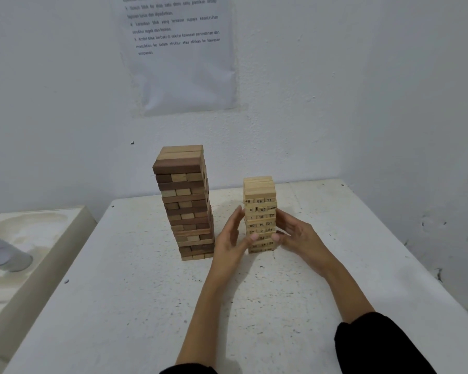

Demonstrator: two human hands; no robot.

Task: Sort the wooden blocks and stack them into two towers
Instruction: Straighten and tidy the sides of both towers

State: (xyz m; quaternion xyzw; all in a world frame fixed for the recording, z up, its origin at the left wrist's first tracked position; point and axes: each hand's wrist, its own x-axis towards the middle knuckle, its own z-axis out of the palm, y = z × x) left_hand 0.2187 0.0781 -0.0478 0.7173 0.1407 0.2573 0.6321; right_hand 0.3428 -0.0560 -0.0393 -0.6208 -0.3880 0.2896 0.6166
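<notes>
Two towers stand on the white table [135,306]. The taller tower of brown and tan blocks [185,201] is on the left. To its right rises a shorter tower of pale numbered blocks [260,195]. My left hand [231,238] is at the pale tower's left side with straight fingers, thumb tip against its lower front. My right hand [295,234] is at the tower's right side, fingers lightly bent against the lower blocks. Both hands cover parts of the lower layers.
A printed paper sheet [181,49] hangs on the white wall behind the towers. A lower cream-coloured surface [25,238] lies to the left of the table, with a blurred grey object [3,256] on it. The wall runs close along the table's right edge.
</notes>
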